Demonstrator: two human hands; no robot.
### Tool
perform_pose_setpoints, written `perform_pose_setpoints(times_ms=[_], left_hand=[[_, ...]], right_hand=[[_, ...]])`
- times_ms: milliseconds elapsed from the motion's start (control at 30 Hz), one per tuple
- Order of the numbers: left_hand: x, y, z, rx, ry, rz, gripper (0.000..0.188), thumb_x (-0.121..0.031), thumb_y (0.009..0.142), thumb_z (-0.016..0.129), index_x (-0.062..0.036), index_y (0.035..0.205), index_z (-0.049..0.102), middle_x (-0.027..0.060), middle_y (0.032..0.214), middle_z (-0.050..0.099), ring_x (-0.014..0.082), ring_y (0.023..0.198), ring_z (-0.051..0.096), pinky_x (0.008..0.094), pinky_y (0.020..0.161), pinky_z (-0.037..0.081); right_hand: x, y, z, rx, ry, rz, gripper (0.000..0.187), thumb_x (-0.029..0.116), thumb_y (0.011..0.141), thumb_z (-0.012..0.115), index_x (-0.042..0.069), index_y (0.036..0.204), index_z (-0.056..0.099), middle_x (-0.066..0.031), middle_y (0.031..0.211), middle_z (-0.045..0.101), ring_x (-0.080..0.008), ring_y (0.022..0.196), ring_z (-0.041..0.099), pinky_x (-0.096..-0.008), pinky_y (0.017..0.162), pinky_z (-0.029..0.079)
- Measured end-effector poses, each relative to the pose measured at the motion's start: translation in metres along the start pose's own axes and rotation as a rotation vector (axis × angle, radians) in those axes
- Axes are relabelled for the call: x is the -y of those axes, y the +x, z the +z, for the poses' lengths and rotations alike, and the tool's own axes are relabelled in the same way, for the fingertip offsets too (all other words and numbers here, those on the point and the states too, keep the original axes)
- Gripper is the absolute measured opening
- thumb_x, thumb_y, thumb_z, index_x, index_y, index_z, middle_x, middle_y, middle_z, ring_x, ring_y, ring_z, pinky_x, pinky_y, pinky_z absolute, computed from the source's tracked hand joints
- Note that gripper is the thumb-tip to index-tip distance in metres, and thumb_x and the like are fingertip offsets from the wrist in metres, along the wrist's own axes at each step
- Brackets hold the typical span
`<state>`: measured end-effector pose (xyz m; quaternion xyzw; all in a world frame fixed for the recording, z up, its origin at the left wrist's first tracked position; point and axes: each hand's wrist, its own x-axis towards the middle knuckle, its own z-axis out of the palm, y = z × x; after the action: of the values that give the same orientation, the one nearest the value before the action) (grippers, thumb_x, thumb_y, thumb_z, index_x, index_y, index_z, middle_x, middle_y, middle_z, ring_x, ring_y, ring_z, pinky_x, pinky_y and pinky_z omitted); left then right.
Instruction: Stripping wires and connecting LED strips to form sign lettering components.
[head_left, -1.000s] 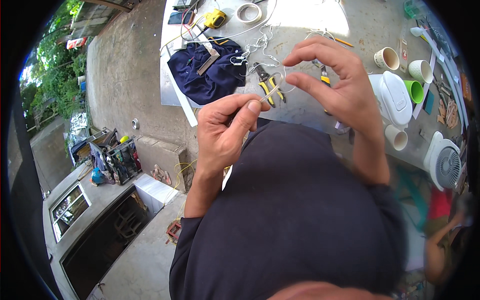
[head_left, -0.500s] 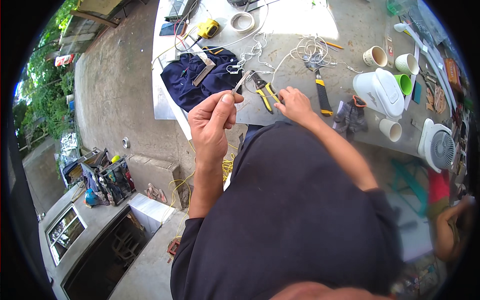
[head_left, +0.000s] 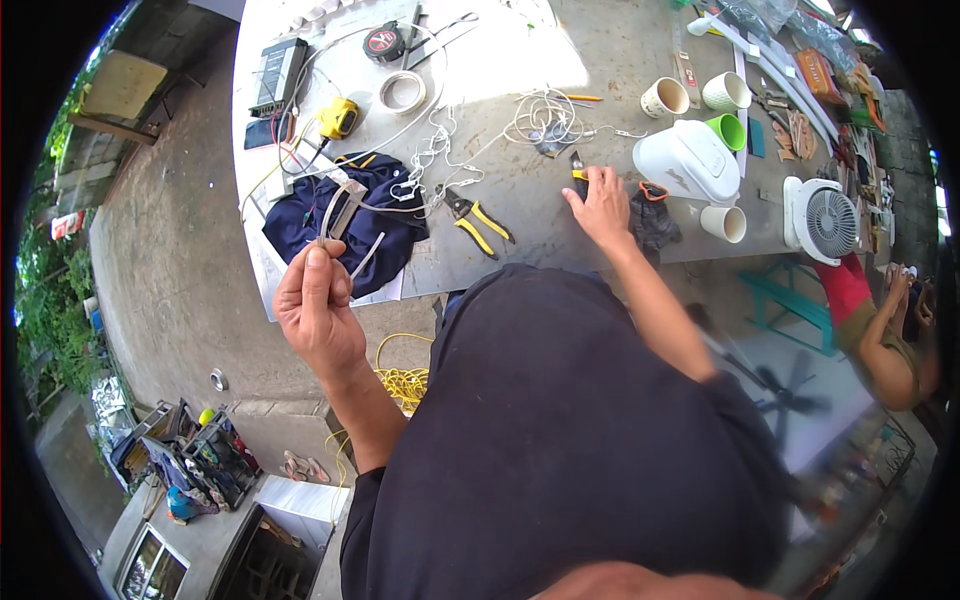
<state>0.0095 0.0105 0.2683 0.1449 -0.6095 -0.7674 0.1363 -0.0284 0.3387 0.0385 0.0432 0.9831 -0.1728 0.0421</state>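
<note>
My left hand (head_left: 322, 305) is closed in a pinch on a thin grey-white cable (head_left: 334, 203), above the dark blue cloth (head_left: 385, 240). A pale strip (head_left: 368, 256) sticks out beside its fingers; whether it belongs to the same cable is unclear. My right hand (head_left: 604, 212) is closed round a black-and-yellow utility knife (head_left: 578, 172) by the table's near side; most of its handle is hidden under the fingers. Between the hands lie yellow-handled wire strippers (head_left: 478, 222), jaws toward the far left.
On the table (head_left: 500, 165) are a tape roll (head_left: 402, 92), a tape measure (head_left: 384, 43), a yellow device (head_left: 338, 118), coiled wire (head_left: 545, 117) and a small chain (head_left: 430, 150). Rightward stand a white lidded container (head_left: 685, 160), cups (head_left: 665, 98) and a fan (head_left: 828, 220). Another person (head_left: 890, 340) is at the far right.
The view has shifted, so the table appears farther left. My right hand has left the cable near the wire strippers and taken hold of the utility knife. My left hand still pinches the cable.
</note>
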Motion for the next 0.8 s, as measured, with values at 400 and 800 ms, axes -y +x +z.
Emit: perform_pose_setpoints(times_ms=[400, 800], left_hand=[[0.010, -0.005, 0.024, 0.017, 0.145, -0.119, 0.020, -0.011, 0.093, 0.056, 0.0065, 0.092, 0.065, -0.0012, 0.060, 0.047, 0.0039, 0.053, 0.038, 0.0188, 0.049, 0.027], [0.019, -0.040, 0.079, -0.091, 0.337, -0.257, 0.022, -0.013, 0.092, 0.058, 0.0081, 0.091, 0.065, -0.0018, 0.061, 0.048, 0.0041, 0.054, 0.038, 0.0190, 0.051, 0.027]], right_hand=[[0.009, 0.059, -0.017, -0.056, 0.160, 0.057, 0.034, 0.030, 0.078, 0.071, 0.008, 0.101, 0.058, -0.0119, 0.101, 0.058, -0.0327, 0.097, 0.057, -0.0424, 0.081, 0.048], [0.043, 0.337, 0.003, -0.188, 0.090, -0.071, 0.022, 0.020, 0.090, 0.053, 0.005, 0.104, 0.060, -0.0130, 0.105, 0.063, -0.0308, 0.102, 0.058, -0.0386, 0.085, 0.050]])
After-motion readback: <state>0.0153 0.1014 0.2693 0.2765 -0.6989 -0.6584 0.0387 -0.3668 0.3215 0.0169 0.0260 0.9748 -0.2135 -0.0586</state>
